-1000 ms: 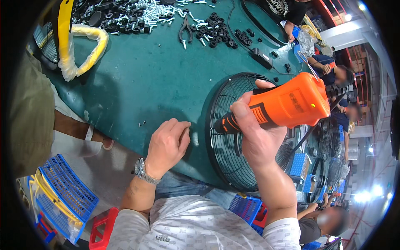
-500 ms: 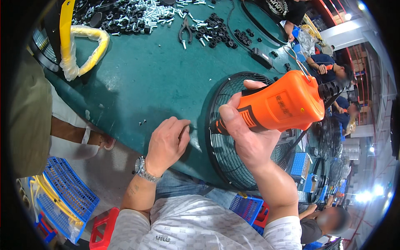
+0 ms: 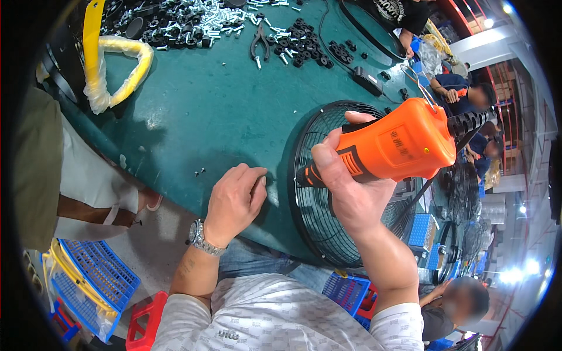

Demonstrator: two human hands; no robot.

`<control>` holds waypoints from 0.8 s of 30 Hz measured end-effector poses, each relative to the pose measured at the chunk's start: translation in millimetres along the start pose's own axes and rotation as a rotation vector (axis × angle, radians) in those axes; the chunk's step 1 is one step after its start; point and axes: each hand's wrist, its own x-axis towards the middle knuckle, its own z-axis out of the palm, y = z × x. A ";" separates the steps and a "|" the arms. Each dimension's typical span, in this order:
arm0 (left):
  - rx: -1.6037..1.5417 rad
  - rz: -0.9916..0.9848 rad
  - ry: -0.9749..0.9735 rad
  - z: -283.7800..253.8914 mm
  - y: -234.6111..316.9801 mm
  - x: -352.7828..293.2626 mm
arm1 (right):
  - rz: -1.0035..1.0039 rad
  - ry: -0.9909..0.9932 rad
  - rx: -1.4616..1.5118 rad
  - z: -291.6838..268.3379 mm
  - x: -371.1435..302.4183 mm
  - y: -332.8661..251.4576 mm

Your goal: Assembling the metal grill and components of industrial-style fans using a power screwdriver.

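My right hand is wrapped around an orange and black electric screwdriver, thumb across its body. The tool is held over a round black wire fan guard on the green table; its tip points left. A wire hanger loop and a black cord sleeve are at its far end. My left hand is by the table's near edge, left of the guard, fingers curled together and back upward. Whatever it may hold is hidden. Two tiny screws lie left of it.
Piled screws, black knobs and pliers lie along the far side of the green table. A yellow wrapped handle stands at left, near another person's legs. Blue crates sit lower left. Co-workers are at right.
The person's legs at the left have shifted slightly, and co-workers at the right have moved a little. My hands and the electric screwdriver stay nearly in place.
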 end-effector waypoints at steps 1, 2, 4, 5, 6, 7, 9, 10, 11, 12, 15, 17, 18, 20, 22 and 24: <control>0.000 -0.002 -0.001 0.1 0.0 0.1 | -0.001 0.004 0.015 0.2 0.2 0.3; 0.011 -0.011 -0.006 0.1 0.3 0.2 | -0.002 0.008 0.031 0.6 0.4 0.8; -0.004 -0.008 0.001 0.3 0.8 0.6 | -0.005 0.010 0.064 0.4 1.4 2.1; 0.004 -0.012 0.002 0.2 1.0 0.8 | -0.008 0.006 0.083 -0.1 2.0 2.9; -0.003 -0.012 0.001 -0.2 1.5 1.0 | -0.011 0.003 0.102 -0.5 2.7 3.9; -0.001 -0.014 -0.001 -0.5 2.0 1.0 | -0.019 0.004 0.103 -0.8 3.2 5.2; 0.011 -0.029 -0.019 -1.6 3.3 0.9 | -0.036 0.004 0.098 -1.6 3.8 7.7; 0.021 -0.042 -0.036 -2.2 3.7 0.6 | -0.051 -0.015 0.040 -2.8 4.0 9.1; 0.038 -0.067 -0.059 -3.0 4.5 0.2 | -0.065 -0.034 -0.026 -4.3 3.9 9.6; 0.028 -0.060 -0.056 -3.3 4.8 0.0 | -0.086 -0.057 -0.092 -5.7 3.6 10.6; 0.019 -0.069 -0.059 -3.2 4.9 -0.6 | -0.170 -0.107 -0.159 -7.6 4.2 16.5; 0.028 -0.079 -0.058 -2.3 3.9 -0.3 | -0.196 -0.120 -0.143 -6.5 6.8 22.8; 0.016 -0.055 -0.038 -2.2 3.7 -0.6 | -0.208 -0.127 -0.133 -5.7 6.8 25.0; 0.010 -0.023 0.004 -0.7 2.8 0.3 | -0.210 -0.171 -0.113 -6.1 4.3 26.1; 0.012 -0.033 0.002 -1.1 2.5 0.2 | -0.187 -0.187 -0.078 -6.6 4.1 27.4; 0.018 -0.046 -0.004 -1.9 2.8 -0.8 | -0.136 -0.178 -0.026 -8.1 4.6 28.5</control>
